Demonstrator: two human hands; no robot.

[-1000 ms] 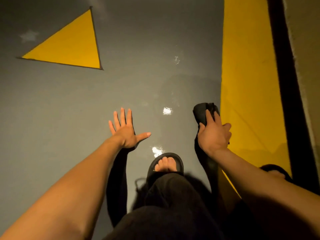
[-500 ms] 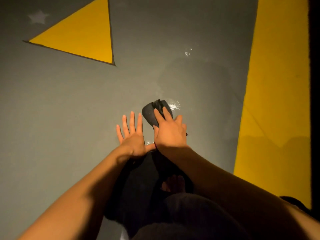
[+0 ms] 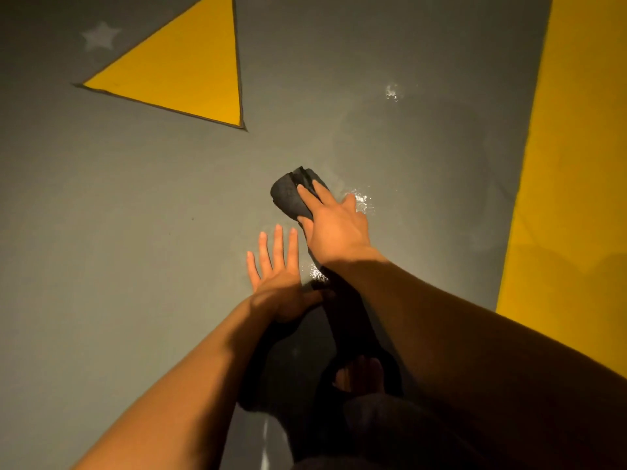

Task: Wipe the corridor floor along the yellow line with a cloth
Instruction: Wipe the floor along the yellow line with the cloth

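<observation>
A dark folded cloth (image 3: 288, 195) lies on the grey floor (image 3: 135, 232) in the middle of the view. My right hand (image 3: 334, 225) presses on it from the near side, fingers stretched flat over the cloth. Just below and left, my left hand (image 3: 276, 276) lies flat on the floor with its fingers spread and holds nothing. The wide yellow line (image 3: 570, 164) runs along the right side, well to the right of the cloth. A damp darker patch with small shiny wet spots (image 3: 361, 200) spreads beside and beyond my right hand.
A yellow triangle (image 3: 190, 69) and a pale star (image 3: 101, 36) are painted on the floor at the upper left. My foot in a dark sandal (image 3: 359, 374) and my dark-clothed knee sit at the bottom centre under my right forearm.
My right hand has slid the cloth left, from the edge of the yellow line to the middle of the grey floor, then slightly forward. My left hand has stayed flat on the floor.
</observation>
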